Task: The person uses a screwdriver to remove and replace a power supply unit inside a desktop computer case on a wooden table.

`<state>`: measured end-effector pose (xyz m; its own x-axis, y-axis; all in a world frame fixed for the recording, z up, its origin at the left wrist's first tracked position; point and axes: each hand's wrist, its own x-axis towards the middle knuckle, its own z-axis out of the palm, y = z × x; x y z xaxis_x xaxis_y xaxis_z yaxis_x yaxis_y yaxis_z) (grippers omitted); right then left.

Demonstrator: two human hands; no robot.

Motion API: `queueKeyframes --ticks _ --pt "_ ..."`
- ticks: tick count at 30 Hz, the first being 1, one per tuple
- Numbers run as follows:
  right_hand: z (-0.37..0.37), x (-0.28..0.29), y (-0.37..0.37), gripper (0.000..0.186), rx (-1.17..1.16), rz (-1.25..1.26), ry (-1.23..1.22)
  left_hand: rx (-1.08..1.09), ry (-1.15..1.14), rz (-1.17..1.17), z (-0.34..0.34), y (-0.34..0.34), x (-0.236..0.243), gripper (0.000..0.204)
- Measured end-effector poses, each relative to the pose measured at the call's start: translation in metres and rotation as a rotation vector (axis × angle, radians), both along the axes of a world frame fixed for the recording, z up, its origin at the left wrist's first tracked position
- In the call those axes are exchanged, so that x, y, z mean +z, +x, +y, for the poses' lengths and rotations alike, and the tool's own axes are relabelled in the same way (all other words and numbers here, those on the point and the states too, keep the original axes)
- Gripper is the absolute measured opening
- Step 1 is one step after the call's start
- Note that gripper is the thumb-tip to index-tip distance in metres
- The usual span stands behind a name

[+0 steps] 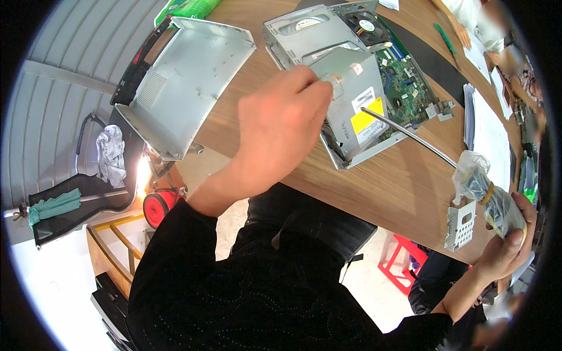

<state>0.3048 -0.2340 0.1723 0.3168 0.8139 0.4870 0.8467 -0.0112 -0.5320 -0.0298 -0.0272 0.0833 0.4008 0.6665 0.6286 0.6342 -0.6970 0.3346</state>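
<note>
An opened desktop computer case [348, 159] lies on the table, with a green circuit board [404, 88] and a black fan [358, 28] inside. My left hand [284, 120] is closed at the left edge of a silver optical drive [345, 88], which sits tilted over the case. Yellow and white labels mark the drive's top. My right hand [509, 251] grips a long screwdriver [418, 139] by its handle, which is wrapped in clear plastic with a yellow band. The screwdriver's tip appears over the yellow label; whether it touches is unclear. My left fingertips are partly hidden.
The detached metal cover [190, 79] stands at the table's left. A small perforated bracket [461, 227] lies near the front edge, beside my right hand. Papers [489, 134] and a green-handled tool [445, 38] lie to the right, where other people sit. A red stool [404, 263] stands below.
</note>
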Motion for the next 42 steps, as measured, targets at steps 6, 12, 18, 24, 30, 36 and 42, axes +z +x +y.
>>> queueKeyframes --ticks 6,12,18,24,30,36,42 --pt "-0.017 -0.021 0.006 0.081 -0.044 -0.094 0.002 0.07 0.135 0.14 0.008 0.0 -0.005 0.014" --pt "-0.027 -0.041 0.021 0.076 -0.046 0.013 0.025 -0.01 0.35 0.068 0.017 -0.006 -0.021 0.022" --pt "-0.025 -0.042 0.015 0.074 -0.023 0.043 0.032 -0.071 0.42 0.093 0.02 -0.005 -0.021 0.022" --pt "-0.02 -0.044 0.005 0.078 0.003 0.081 0.036 -0.074 0.326 0.142 0.019 -0.004 -0.015 0.021" --pt "-0.007 -0.036 -0.023 0.082 -0.096 -0.133 -0.031 -0.125 0.223 0.241 0.026 -0.003 0.0 0.015" --pt "-0.008 -0.038 -0.028 0.083 -0.099 -0.12 -0.071 -0.1 0.161 0.295 0.021 -0.002 0.001 0.015" --pt "-0.009 -0.04 -0.027 0.082 -0.082 -0.095 -0.094 -0.134 0.155 0.246 0.022 -0.004 -0.002 0.016"
